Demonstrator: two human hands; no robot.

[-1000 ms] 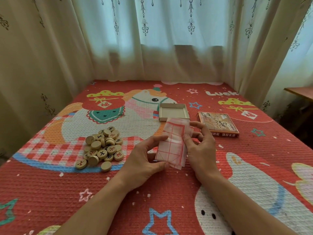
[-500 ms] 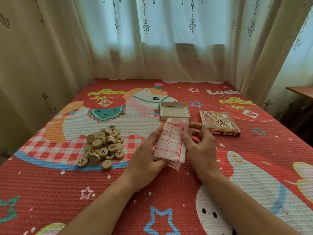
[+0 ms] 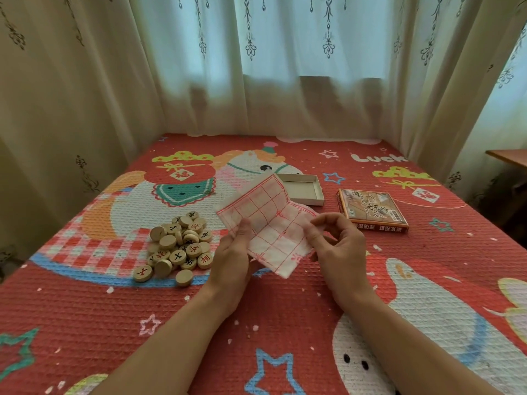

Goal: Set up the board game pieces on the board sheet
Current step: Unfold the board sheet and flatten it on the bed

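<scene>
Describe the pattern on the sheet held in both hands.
The board sheet is white with a red line grid; head view.

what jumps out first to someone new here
First the partly folded board sheet with its red grid, held at centre by the left hand and right hand. Left of it a pile of wooden pieces lies on the red cartoon mat; the open box tray and printed lid sit beyond, to the right.
</scene>
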